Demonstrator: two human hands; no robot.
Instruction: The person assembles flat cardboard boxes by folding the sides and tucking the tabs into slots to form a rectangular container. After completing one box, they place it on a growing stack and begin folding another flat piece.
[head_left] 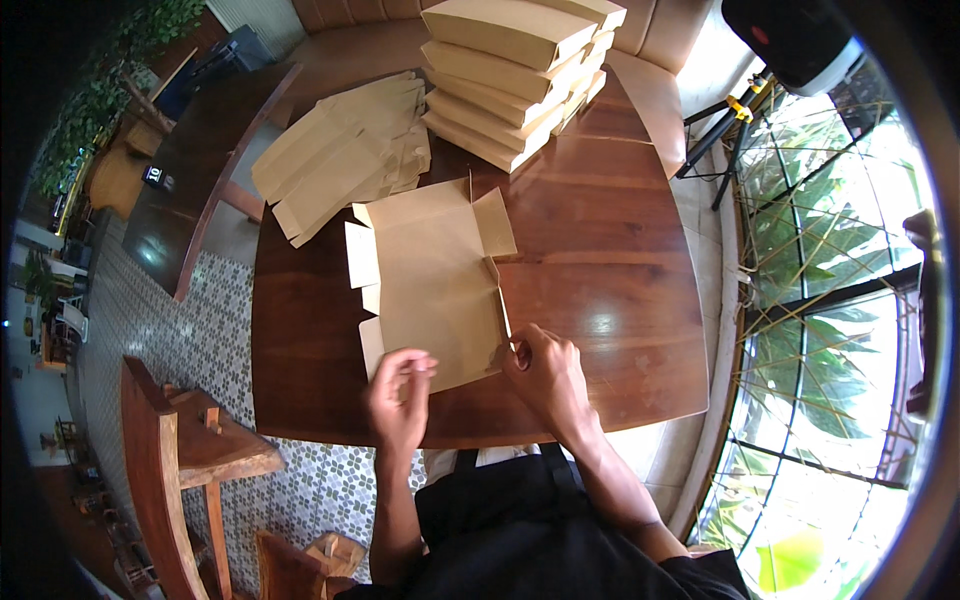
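Big wooden surface [620, 240], opened-out cardboard box [435, 270] on it straight ahead of the fingers — long axis pointing away from the body. Right hand's [548, 375] nearer, pinching the right-side flap [503, 315]; left hand [402, 395] — loosely curled, seemingly empty — sits by the near-left corner.

Unfolded brown cardboard box [435, 270] on a glossy wooden table [610, 250] | right hand [548, 375] pinching its near right flap | left hand [402, 392] curled at its near left corner | beyond: flat cardboard blanks [335, 155], stacked folded boxes [505, 80]
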